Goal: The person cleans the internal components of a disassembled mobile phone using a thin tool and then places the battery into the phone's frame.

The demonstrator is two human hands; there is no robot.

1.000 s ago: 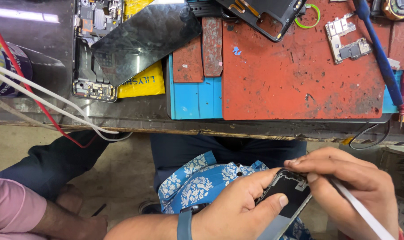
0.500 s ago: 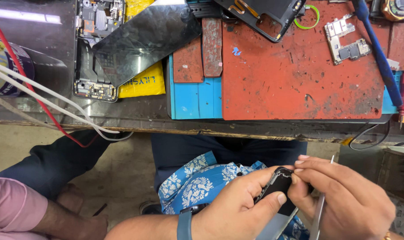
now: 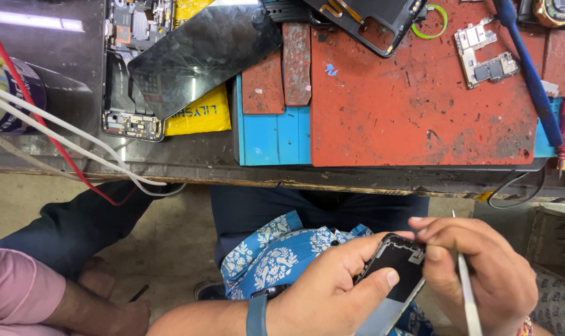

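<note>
Resting across the left hand (image 3: 332,292), the opened phone (image 3: 391,274) is clamped there, while the right hand (image 3: 475,274) pinches its top edge and a white tool (image 3: 467,292).

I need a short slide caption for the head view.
Left hand holds an opened phone while right hand, gripping a white tool, touches its top edge.

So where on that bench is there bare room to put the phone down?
The middle of the red mat is free, between the circuit board and the blue mat. The left side is crowded: opened phone, dark glass panel, cables.
</note>
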